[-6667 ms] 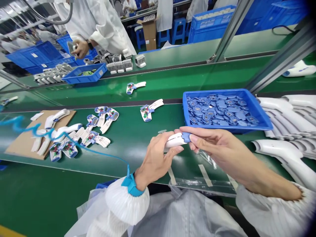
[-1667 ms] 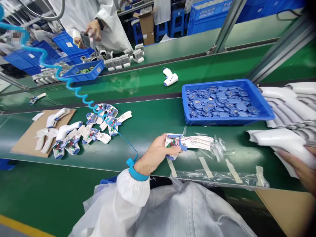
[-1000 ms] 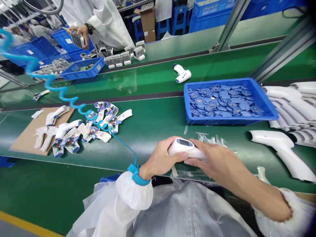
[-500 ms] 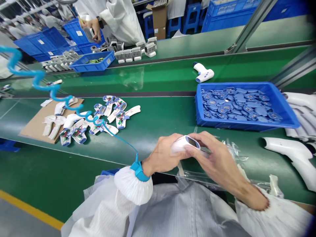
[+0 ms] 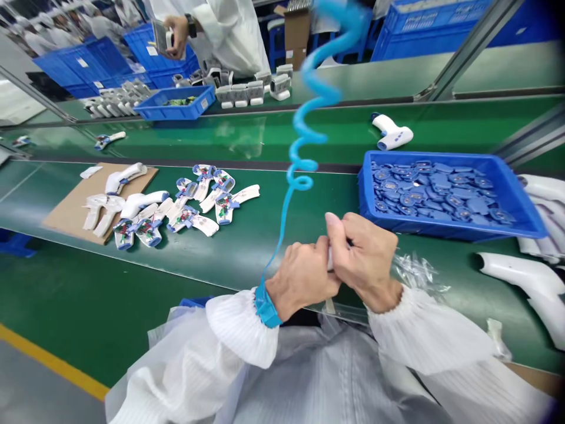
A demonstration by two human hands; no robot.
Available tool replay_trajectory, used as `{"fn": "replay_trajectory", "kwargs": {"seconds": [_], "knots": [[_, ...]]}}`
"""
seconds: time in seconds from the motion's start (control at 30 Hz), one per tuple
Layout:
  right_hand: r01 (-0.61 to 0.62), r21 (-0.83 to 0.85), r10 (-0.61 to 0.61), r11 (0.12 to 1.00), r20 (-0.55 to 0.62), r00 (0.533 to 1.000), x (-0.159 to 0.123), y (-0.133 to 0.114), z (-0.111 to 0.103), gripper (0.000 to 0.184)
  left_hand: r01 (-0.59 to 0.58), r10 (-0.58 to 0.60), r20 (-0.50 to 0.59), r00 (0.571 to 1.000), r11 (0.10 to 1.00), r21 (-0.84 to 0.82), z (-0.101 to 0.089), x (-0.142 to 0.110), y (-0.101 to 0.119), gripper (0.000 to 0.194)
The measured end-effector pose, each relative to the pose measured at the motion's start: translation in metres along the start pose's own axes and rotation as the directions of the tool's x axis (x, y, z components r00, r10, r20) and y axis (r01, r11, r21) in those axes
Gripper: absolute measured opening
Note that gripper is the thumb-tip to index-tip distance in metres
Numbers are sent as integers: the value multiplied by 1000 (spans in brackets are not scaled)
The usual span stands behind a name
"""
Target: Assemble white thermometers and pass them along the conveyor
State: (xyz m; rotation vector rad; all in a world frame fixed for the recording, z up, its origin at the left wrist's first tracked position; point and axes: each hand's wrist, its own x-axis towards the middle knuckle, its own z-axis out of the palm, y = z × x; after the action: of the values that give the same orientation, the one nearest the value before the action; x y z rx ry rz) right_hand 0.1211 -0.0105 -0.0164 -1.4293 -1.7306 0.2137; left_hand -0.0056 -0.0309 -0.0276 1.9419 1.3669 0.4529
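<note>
My left hand [image 5: 306, 272] and my right hand [image 5: 364, 253] are closed together around a white thermometer gun [image 5: 330, 259]. Only a sliver of it shows between the fingers; its screen end is hidden. A blue strap with a coiled cord [image 5: 304, 132] circles my left wrist. To the left lie several opened thermometer halves [image 5: 225, 206] with wires and circuit boards showing. Right of my hands, a blue bin [image 5: 445, 231] holds many blue oval parts [image 5: 435, 191].
White housings [image 5: 521, 274] lie at the right, near crumpled clear plastic [image 5: 419, 274]. A cardboard sheet [image 5: 66, 212] bears more pieces at the left. A thermometer gun [image 5: 392, 132] rests on the green belt [image 5: 300, 132]. Across it, another person's hand [image 5: 176, 35] holds a grey device.
My right hand has turned over and wrapped round the thermometer gun, covering the screen end that showed before. The coiled cord has swung right, and the whole view has shifted slightly.
</note>
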Motion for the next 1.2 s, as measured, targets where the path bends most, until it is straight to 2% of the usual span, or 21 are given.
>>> {"fn": "replay_trajectory", "kwargs": {"seconds": [0.07, 0.13, 0.17, 0.27, 0.33, 0.43, 0.5, 0.53, 0.57, 0.63, 0.67, 0.73, 0.8, 0.83, 0.87, 0.93, 1.0, 1.07, 1.13, 1.2], "knots": [[-114, 40, 116, 993, -45, 992, 3, 3, -4, 58, -13, 17, 45, 999, 996, -89, -7, 0, -1, 25], [-213, 80, 213, 974, 8, 977, 5, 5, -6, 60, 8, 3, 70, 998, 988, -154, -10, 0, -2, 27], [-236, 93, 231, 967, 55, 971, 6, 5, -5, 61, 16, -10, 49, 999, 990, -139, -9, 0, -2, 29], [-236, 107, 224, 966, 115, 968, 7, 2, 3, 65, 12, -13, -52, 999, 1000, -17, 0, 0, -1, 31], [-227, 114, 210, 967, 146, 967, 11, 1, 4, 66, 26, -27, -66, 997, 1000, -9, 0, -2, -2, 29], [-242, 99, 198, 965, 332, 922, 29, 21, -14, 61, 78, -78, -2, 997, 995, -56, -21, -10, -11, 31], [-189, -19, 184, 982, 354, 917, 46, 52, -36, 49, 105, -104, 21, 994, 994, -30, -43, -17, -21, 31], [-124, -117, 156, 985, 321, 934, 56, 71, -47, 41, 110, -110, 2, 994, 994, 10, -53, -19, -26, 29], [-33, -225, 104, 974, 310, 945, 66, 90, -56, 35, 108, -106, -32, 994, 992, 67, -61, -21, -30, 28], [55, -313, 57, 948, 338, 940, 82, 123, -65, 33, 81, -61, -92, 994, 967, 240, -69, -18, -33, 39], [87, -323, 39, 942, 365, 930, 89, 135, -64, 33, 49, -20, -88, 996, 936, 348, -67, -14, -31, 44], [139, -315, 7, 939, 420, 908, 101, 149, -54, 30, -58, 57, 18, 998, 841, 538, -58, -1, -23, 35], [186, -307, -25, 933, 461, 887, 109, 153, -40, 24, -172, 91, 161, 983, 773, 610, -45, 11, -14, 26], [198, -305, -34, 932, 470, 882, 111, 153, -34, 21, -199, 97, 197, 976, 773, 602, -40, 16, -10, 27], [205, -303, -40, 931, 473, 880, 113, 152, -31, 21, -195, 93, 202, 975, 795, 574, -36, 19, -7, 27], [186, -299, -39, 936, 437, 899, 113, 149, -33, 28, -96, 38, 131, 991, 878, 469, -34, 19, -5, 24], [135, -298, -22, 945, 354, 935, 106, 142, -44, 35, 55, -66, 32, 997, 962, 266, -38, 15, -7, 25], [9, -229, 57, 973, 279, 959, 92, 129, -58, 39, 132, -132, -23, 991, 991, -1, -43, 10, -8, 29], [-205, -36, 206, 978, 296, 933, 73, 109, -70, 41, 117, -130, -47, 990, 968, -222, -43, 9, -7, 34], [-404, 185, 310, 896, 389, 867, 53, 84, -76, 45, 79, -101, -50, 994, 942, -327, -39, 11, -3, 37]]}}
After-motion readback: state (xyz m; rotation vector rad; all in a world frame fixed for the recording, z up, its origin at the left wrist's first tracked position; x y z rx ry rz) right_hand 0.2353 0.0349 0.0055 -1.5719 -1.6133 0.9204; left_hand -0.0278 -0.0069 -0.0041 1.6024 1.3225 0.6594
